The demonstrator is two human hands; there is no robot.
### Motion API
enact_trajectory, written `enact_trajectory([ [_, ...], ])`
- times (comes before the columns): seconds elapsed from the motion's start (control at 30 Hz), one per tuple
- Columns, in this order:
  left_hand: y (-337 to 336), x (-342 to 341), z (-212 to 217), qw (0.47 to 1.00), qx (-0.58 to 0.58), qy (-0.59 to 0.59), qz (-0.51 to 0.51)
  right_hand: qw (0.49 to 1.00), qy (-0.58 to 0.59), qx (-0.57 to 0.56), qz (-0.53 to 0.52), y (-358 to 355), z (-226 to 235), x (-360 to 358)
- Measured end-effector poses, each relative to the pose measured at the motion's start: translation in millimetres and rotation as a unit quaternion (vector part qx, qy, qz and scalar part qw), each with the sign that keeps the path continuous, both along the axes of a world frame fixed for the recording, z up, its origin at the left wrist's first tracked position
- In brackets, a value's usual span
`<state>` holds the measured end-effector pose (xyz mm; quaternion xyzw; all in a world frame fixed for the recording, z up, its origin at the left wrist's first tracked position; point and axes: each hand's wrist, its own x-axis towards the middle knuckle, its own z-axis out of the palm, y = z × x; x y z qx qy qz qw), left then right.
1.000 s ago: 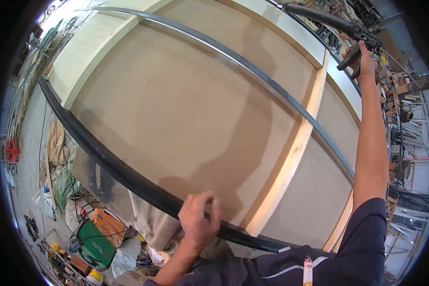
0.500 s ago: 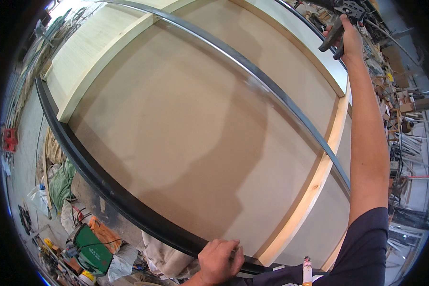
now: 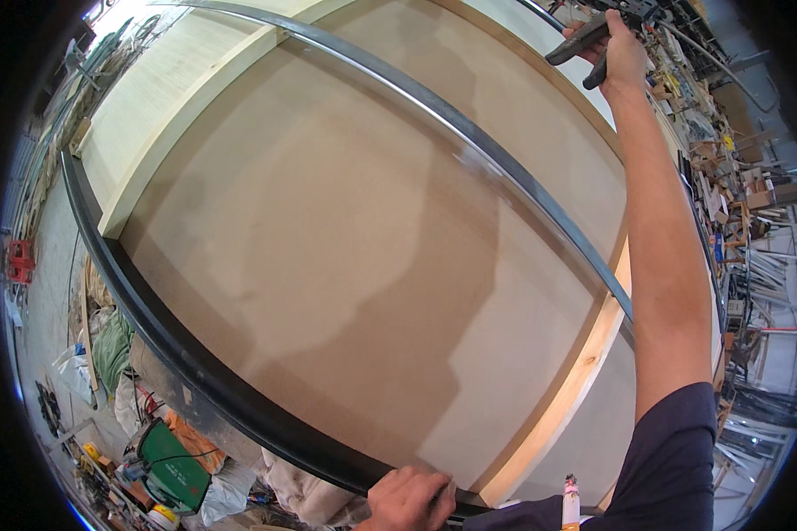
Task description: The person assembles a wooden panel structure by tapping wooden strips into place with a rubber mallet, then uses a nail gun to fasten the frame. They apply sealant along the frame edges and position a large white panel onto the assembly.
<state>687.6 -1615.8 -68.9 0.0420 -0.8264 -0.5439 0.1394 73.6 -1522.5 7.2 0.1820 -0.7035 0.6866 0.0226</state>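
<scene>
A large panel point(image 3: 354, 248) lies before me, with pale wooden battens, a metal strip across it and a curved-looking black edge rail point(image 3: 186, 354). At the near edge, my left hand point(image 3: 409, 501) is closed with its fingers curled over the black rail. My right arm stretches to the far right, where my right hand point(image 3: 624, 57) is closed around a plier-like tool point(image 3: 584, 42) with two dark handles. The tool's head is partly hidden near the top of the view. The metal strip point(image 3: 469, 133) runs diagonally between my hands.
A cigarette point(image 3: 571, 503) shows at the lower edge. On the floor to the left are a green case point(image 3: 175, 465), a green cloth point(image 3: 112, 343), bags and a red crate point(image 3: 20, 261). Racks of mixed stock point(image 3: 770, 265) stand along the right.
My right hand has moved left and slightly up with the tool. My left hand has sunk slightly, its fingers curled further over the rail. The view has shifted a little.
</scene>
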Motion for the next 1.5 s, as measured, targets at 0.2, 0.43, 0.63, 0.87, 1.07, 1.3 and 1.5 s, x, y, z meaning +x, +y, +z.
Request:
enact_trajectory([
  [0.2, -2.4, -6.6, 2.4, 1.0, 0.004, 0.016, 0.005, 0.997, 0.03, -0.027, -0.067, -22.2, -13.8, 3.4],
  [0.43, -6.6, -7.5, 7.3, 1.0, 0.013, 0.013, 0.009, 0.998, 0.039, -0.034, -0.03, -25.8, -7.8, 17.1],
  [0.63, -7.7, -5.0, 7.3, 0.999, 0.024, 0.018, 0.018, 0.996, 0.018, -0.018, -0.081, -8.6, -3.8, 22.9],
  [0.87, -2.3, 12.0, -5.9, 1.0, 0.004, 0.002, 0.027, 0.99, -0.023, 0.05, -0.133, 57.1, 20.3, 52.1],
  [1.07, 5.8, 8.3, -5.3, 0.998, -0.003, -0.03, 0.052, 0.987, -0.021, 0.051, -0.149, 140.7, 62.7, 148.2],
  [1.3, 19.1, 9.2, -11.6, 0.998, -0.043, 0.005, 0.052, 0.982, -0.058, -0.032, -0.177, 285.5, 110.6, 293.3],
  [1.5, 26.3, 7.3, -10.8, 0.994, -0.098, 0.016, 0.044, 0.966, -0.038, -0.022, -0.256, 360.3, 113.7, 332.5],
])
